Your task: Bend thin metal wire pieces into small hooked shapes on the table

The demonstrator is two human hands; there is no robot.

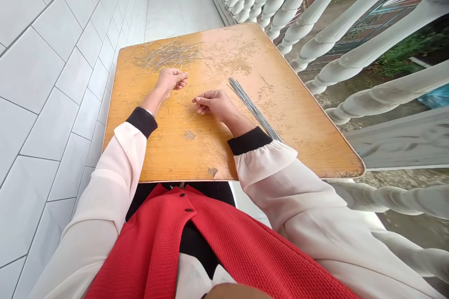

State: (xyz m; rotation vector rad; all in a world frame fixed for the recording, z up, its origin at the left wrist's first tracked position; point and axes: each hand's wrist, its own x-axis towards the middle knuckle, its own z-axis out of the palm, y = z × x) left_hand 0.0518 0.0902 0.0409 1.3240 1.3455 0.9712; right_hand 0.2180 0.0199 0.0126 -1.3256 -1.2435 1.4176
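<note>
Head view, and both the left hand and right hand are pinched narrow, any grip too fine to tell, right by a loose wire strand: light, springy, best taken at its end, below the wire tangle on the desk.

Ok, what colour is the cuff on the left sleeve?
The left cuff is black; it shows best in the head view.
</note>
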